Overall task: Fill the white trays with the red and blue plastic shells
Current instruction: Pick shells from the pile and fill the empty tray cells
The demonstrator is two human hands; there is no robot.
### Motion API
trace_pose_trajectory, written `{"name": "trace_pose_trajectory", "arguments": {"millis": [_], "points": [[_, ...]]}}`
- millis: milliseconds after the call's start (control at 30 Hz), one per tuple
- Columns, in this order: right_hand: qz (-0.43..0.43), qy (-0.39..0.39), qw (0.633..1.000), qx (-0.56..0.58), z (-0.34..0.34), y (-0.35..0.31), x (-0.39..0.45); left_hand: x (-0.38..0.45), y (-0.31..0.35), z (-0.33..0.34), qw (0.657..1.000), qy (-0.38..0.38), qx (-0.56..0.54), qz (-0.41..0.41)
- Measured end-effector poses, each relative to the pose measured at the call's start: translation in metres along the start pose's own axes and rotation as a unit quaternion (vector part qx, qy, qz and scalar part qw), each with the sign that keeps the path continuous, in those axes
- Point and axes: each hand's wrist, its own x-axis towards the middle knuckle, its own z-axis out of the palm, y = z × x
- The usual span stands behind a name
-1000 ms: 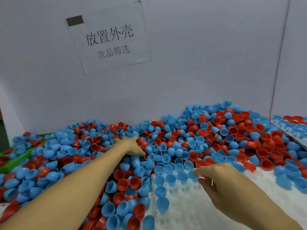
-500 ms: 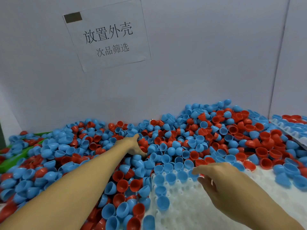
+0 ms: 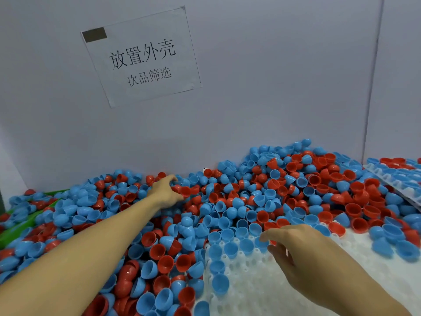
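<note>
A: Grey wall panels (image 3: pixel 284 76) close off the back. What does the taped paper sign (image 3: pixel 141 57) say?

B: "放置外壳", with "次品筛选" beneath in smaller print, and a dark patch in its corner.

A: What's around the white tray (image 3: pixel 255 283)?

B: A heap of glossy red and blue shells (image 3: pixel 262 192), half-domes, crowding its edges; some blue ones sit in its far sockets. A green bin edge (image 3: pixel 27 222) peeks out left, and a second tray (image 3: pixel 401 176) lies far right.

A: Hands?

B: The left hand (image 3: pixel 165 191) grasps red shells in the heap. The right hand (image 3: pixel 296 245) hovers over the tray, fingers curled; whether they hold anything I cannot tell.
</note>
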Motion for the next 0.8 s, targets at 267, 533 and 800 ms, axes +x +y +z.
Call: {"name": "trace_pose_trajectory", "arguments": {"millis": [267, 533, 800], "points": [[-0.004, 0.005, 1.000, -0.002, 0.002, 0.002, -0.002, -0.010, 0.008, -0.011, 0.927, 0.044, -0.359, -0.099], [-0.013, 0.006, 1.000, -0.008, 0.005, 0.001, 0.000, -0.071, 0.030, -0.030, 0.787, -0.080, -0.604, -0.098], [-0.037, 0.012, 0.999, 0.006, 0.005, -0.010, -0.002, -0.170, 0.025, -0.022, 0.672, -0.106, -0.729, -0.072]]}}
